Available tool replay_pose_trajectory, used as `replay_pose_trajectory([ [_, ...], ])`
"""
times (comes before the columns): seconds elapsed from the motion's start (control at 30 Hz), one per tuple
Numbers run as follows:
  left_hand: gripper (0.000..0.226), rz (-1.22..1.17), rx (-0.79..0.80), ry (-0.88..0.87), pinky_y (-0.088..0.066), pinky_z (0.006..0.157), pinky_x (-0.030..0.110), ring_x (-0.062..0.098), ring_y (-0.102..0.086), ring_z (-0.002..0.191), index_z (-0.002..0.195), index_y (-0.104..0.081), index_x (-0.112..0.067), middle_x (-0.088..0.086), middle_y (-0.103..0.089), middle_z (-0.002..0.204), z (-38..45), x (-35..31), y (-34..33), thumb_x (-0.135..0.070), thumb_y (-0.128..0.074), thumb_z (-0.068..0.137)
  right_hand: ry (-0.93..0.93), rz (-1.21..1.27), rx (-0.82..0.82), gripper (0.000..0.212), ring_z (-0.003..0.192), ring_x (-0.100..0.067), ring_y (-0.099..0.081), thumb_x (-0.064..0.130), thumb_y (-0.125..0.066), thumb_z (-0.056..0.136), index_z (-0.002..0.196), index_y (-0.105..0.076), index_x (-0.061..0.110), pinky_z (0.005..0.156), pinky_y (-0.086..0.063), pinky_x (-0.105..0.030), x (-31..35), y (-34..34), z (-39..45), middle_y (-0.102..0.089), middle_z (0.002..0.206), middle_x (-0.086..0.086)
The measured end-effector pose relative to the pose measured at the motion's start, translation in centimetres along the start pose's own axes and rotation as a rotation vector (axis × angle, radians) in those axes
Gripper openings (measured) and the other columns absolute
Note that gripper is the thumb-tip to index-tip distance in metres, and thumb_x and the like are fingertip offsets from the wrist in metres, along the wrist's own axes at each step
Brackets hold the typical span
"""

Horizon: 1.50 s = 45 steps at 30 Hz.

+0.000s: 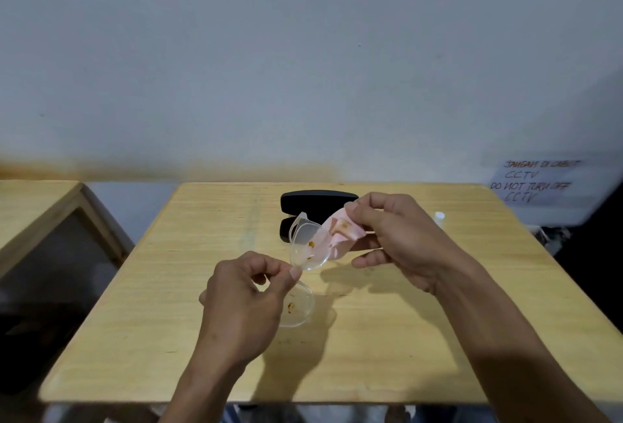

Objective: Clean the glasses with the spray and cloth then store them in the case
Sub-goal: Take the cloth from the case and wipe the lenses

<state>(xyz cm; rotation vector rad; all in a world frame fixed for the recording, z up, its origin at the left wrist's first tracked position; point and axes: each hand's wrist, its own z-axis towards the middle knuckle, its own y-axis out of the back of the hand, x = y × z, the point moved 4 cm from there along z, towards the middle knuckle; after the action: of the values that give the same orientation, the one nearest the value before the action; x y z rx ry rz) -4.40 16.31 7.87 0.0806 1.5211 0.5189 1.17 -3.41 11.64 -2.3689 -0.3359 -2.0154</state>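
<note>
The left hand [246, 301] is curled almost closed, thumb and forefinger pinching the clear glasses [305, 254] at the bridge between the two lenses and holding them up above the table. The right hand [394, 237] is partly closed too, its thumb and fingers gripping a small pink cloth [340, 233] that lies against the far side of the upper lens.

The glasses have a see-through plastic frame and are turned on end, one lens above the other. Both lenses carry brownish-orange smears: a few spots on the upper lens, and a patch on the lower lens, which hangs just to the right of the left hand. One arm of the frame sticks out near the top.

Just behind the glasses, on the table, lies a black case [317, 205], open, with its lid towards the wall; the glasses and cloth cover part of it. Well to the right, near the table's far edge, stands a small white-capped bottle [439, 218], mostly hidden by the right wrist, so little of it can be made out.

The table [387, 338] is pale wood with a visible grain. A second wooden table [37, 206] stands to the left, apart from it. Behind is a plain grey-white wall [303, 68], and at the right a handwritten paper sign [536, 183] about CCTV.
</note>
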Motion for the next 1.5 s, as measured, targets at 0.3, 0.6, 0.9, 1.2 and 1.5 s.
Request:
replay_pose_trajectory([
  [0.3, 0.01, 0.002, 0.029, 0.013, -0.043, 0.095, 0.063, 0.017, -0.06, 0.073, 0.07, -0.073, -0.038, -0.025, -0.066, 0.063, -0.4, -0.7, -0.7, -0.037, -0.08, 0.078, 0.272, 0.04, -0.086, 0.01, 0.067, -0.012, -0.07, 0.012, -0.068, 0.094, 0.088, -0.075, 0.009, 0.073, -0.058, -0.033, -2.4, -1.6, -1.7, -0.072, 0.072, -0.007],
  [0.6, 0.015, -0.01, 0.061, 0.008, -0.044, 0.096, 0.062, 0.02, -0.063, 0.077, 0.068, -0.075, -0.036, -0.019, -0.069, 0.064, -0.4, -0.9, -1.1, -0.051, -0.074, 0.067, 0.394, 0.111, -0.222, 0.02, 0.08, -0.023, -0.075, 0.005, -0.079, 0.083, 0.093, -0.075, 0.021, 0.071, -0.062, -0.038, -3.5, -1.7, -1.6, -0.077, 0.086, -0.003],
  [0.9, 0.01, -0.029, 0.054, -0.001, -0.044, 0.096, 0.062, 0.015, -0.06, 0.07, 0.07, -0.074, -0.034, -0.019, -0.067, 0.061, -0.4, -0.6, -1.3, -0.037, -0.08, 0.078, 0.492, 0.005, -0.35, 0.017, 0.085, -0.011, -0.072, 0.028, -0.084, 0.08, 0.096, -0.079, 0.027, 0.062, -0.054, -0.022, -3.8, -2.7, -1.8, -0.078, 0.091, 0.009],
  [1.2, 0.026, -0.055, 0.11, 0.015, -0.048, 0.094, 0.058, 0.02, -0.071, 0.086, 0.073, -0.077, -0.033, -0.01, -0.078, 0.078, -0.5, -0.8, -1.2, -0.057, -0.071, 0.066, 0.511, 0.1, -0.228, 0.021, 0.097, -0.013, -0.073, 0.014, -0.083, 0.079, 0.1, -0.081, 0.017, 0.079, -0.062, -0.036, -5.0, -3.0, -1.2, -0.078, 0.101, 0.003],
  [1.5, 0.022, -0.047, 0.084, 0.025, -0.052, 0.088, 0.056, 0.018, -0.058, 0.064, 0.07, -0.075, -0.031, -0.012, -0.067, 0.06, -0.5, -0.9, -1.4, -0.053, -0.071, 0.064, 0.316, 0.366, -0.121, 0.015, 0.082, -0.033, -0.07, 0.003, -0.085, 0.075, 0.084, -0.079, 0.013, 0.08, -0.057, -0.061, -4.9, -2.8, -0.4, -0.075, 0.086, -0.006],
])
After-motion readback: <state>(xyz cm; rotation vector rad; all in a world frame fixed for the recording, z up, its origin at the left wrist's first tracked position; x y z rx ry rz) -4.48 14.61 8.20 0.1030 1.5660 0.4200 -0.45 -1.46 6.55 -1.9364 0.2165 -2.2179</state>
